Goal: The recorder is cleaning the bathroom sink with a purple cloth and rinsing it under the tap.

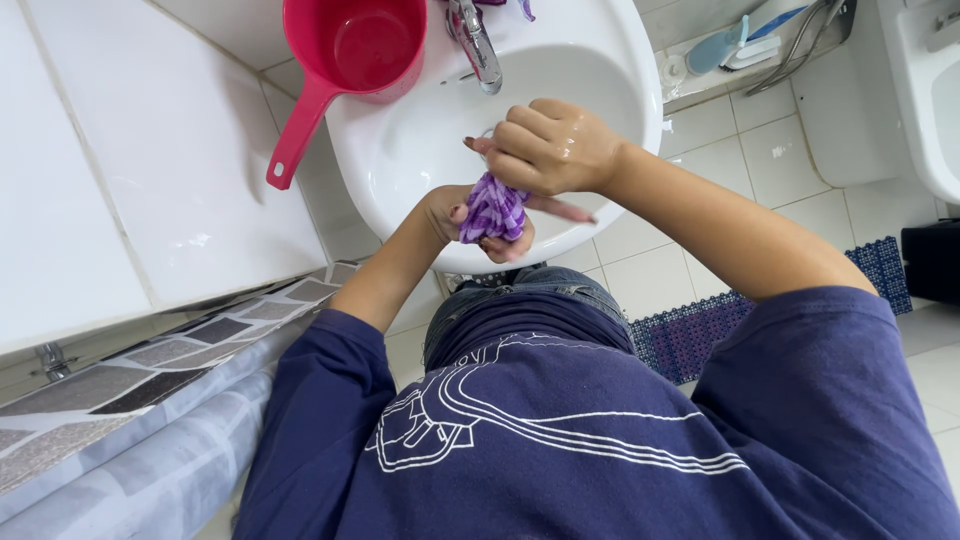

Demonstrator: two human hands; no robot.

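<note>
We note our left hand [470, 222] nearest, fingers curled shut under a purple-and-white shaggy cloth [492, 210], bunched into a wet wad over the front rim of the white ceramic basin [600, 60]. Our right hand [550, 148] closes on its top. Beyond stand a chrome tap [478, 42] and a red plastic ladle [345, 60].

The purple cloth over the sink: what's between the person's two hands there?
In the head view, only the bunched purple cloth lies between them: the left hand grips it from below, the right hand from above, over the white sink.
</note>
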